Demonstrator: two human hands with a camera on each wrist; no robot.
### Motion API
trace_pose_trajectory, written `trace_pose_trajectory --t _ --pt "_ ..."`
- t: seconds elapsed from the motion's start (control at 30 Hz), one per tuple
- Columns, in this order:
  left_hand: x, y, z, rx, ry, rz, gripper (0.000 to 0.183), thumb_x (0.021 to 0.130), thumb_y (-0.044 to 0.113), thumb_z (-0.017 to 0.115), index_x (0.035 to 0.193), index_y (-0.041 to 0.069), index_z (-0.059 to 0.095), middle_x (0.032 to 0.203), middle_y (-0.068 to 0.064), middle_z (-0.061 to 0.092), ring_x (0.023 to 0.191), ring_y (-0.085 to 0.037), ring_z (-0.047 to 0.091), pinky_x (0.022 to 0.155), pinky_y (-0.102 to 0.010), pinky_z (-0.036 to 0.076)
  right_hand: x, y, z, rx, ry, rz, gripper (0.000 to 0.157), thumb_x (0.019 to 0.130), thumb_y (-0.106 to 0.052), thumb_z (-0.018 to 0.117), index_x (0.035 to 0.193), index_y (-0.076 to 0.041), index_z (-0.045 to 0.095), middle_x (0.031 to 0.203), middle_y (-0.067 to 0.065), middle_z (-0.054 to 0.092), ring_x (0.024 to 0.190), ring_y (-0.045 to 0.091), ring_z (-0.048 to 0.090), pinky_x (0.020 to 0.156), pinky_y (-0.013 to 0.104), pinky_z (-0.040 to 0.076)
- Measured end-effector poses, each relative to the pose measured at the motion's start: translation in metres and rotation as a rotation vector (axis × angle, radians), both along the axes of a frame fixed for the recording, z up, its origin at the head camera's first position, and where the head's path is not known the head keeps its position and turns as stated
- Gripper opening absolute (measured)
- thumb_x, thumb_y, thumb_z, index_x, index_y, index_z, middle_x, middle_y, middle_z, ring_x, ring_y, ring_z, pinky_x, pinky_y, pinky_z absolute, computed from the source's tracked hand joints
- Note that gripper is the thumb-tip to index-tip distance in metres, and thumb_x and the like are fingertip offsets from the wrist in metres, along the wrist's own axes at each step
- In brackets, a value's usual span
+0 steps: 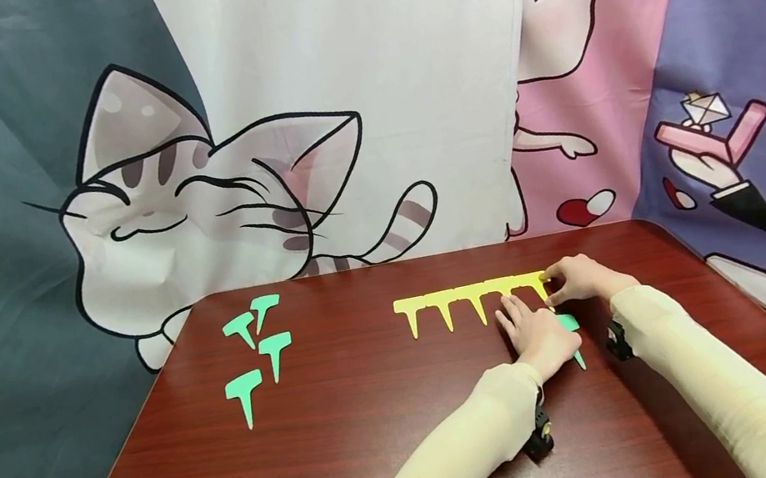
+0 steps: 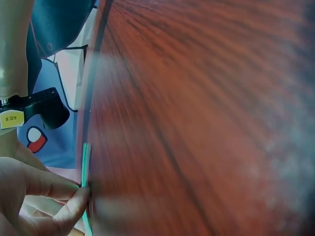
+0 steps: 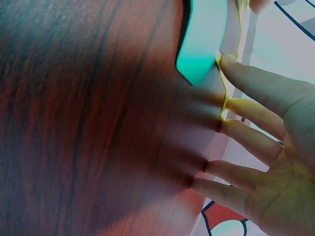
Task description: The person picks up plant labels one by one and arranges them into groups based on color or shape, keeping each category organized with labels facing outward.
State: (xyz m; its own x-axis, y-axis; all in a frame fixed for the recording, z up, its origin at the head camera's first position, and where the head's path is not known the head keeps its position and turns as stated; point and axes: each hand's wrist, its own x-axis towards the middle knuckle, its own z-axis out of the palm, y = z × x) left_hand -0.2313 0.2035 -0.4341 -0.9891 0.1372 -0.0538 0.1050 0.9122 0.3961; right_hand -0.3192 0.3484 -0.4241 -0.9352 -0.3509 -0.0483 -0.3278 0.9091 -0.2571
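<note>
Yellow T-shaped plant labels (image 1: 439, 298) lie side by side in a row, stems toward me. With thumb and fingertips my right hand (image 1: 582, 278) pinches the plant label at the row's right end; its yellow edge (image 3: 225, 93) shows between thumb and finger in the right wrist view. My left hand (image 1: 539, 335) reaches over the row with extended fingers, fingertips on the neighbouring yellow label. A green plant label (image 1: 568, 322) lies just right of the left hand, which partly covers it. The left thumb overlaps that green label (image 2: 85, 160) in the left wrist view.
Several more green plant labels (image 1: 244, 389) lie scattered at the left of the brown wooden table (image 1: 315, 470). Close behind the table's far edge hangs a cartoon-printed cloth (image 1: 361, 65). A dark camera (image 1: 537, 433) is strapped to each wrist.
</note>
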Motion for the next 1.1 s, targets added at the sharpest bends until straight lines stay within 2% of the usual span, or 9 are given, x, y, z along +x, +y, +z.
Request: trace_pose_trajectory --t 0.33,0.6,0.7,0.8,0.93,1.1 --pt "-0.001 -0.012 0.003 -0.012 0.044 -0.046 0.015 0.073 0.034 0.070 0.068 0.020 0.065 0.153 -0.008 0.032 0.147 -0.027 0.014 0.118 -0.047 0.014 0.001 0.004 -0.002 -0.018 -0.005 -0.005 0.056 0.075 -0.035 0.078 0.116 0.001 0.065 0.110 0.020 0.068 0.103 0.039 0.059 0.089 0.054 0.047" --pt "-0.013 -0.033 0.010 0.039 0.104 -0.085 0.021 0.080 0.026 0.062 0.061 0.018 0.060 0.152 -0.010 0.033 0.146 -0.027 0.016 0.118 -0.044 0.015 0.005 0.012 -0.002 -0.104 0.024 -0.012 0.056 0.081 -0.035 0.074 0.124 -0.002 0.061 0.114 0.025 0.066 0.109 0.040 0.060 0.091 0.056 0.047" --pt "-0.017 -0.043 0.012 0.063 0.130 -0.103 0.018 0.085 0.027 0.060 0.069 0.019 0.061 0.152 -0.008 0.033 0.146 -0.026 0.016 0.118 -0.043 0.016 0.008 0.013 -0.001 -0.121 0.034 -0.027 0.059 0.081 -0.036 0.073 0.126 -0.001 0.059 0.115 0.025 0.064 0.110 0.041 0.059 0.091 0.055 0.046" --pt "-0.020 -0.054 0.013 0.067 0.163 -0.122 0.014 0.088 0.031 0.060 0.091 0.018 0.066 0.152 -0.005 0.035 0.146 -0.023 0.019 0.118 -0.041 0.017 0.011 0.014 -0.001 -0.125 0.047 -0.030 0.062 0.081 -0.037 0.073 0.128 0.001 0.057 0.117 0.026 0.063 0.111 0.041 0.058 0.091 0.055 0.046" --pt "-0.024 -0.068 0.011 0.055 0.208 -0.146 0.035 0.090 0.032 0.058 0.121 0.016 0.062 0.151 -0.003 0.038 0.144 -0.021 0.025 0.118 -0.039 0.021 0.017 0.016 -0.004 -0.109 0.053 -0.015 0.065 0.081 -0.038 0.072 0.129 0.003 0.055 0.118 0.026 0.063 0.111 0.041 0.058 0.092 0.056 0.046" --pt "-0.032 -0.087 0.008 0.035 0.261 -0.153 0.040 0.090 0.034 0.058 0.126 0.014 0.060 0.150 -0.004 0.039 0.143 -0.023 0.029 0.117 -0.040 0.023 0.028 0.018 -0.005 -0.104 0.055 -0.007 0.067 0.081 -0.039 0.072 0.129 0.005 0.054 0.119 0.026 0.062 0.111 0.042 0.056 0.093 0.057 0.044"
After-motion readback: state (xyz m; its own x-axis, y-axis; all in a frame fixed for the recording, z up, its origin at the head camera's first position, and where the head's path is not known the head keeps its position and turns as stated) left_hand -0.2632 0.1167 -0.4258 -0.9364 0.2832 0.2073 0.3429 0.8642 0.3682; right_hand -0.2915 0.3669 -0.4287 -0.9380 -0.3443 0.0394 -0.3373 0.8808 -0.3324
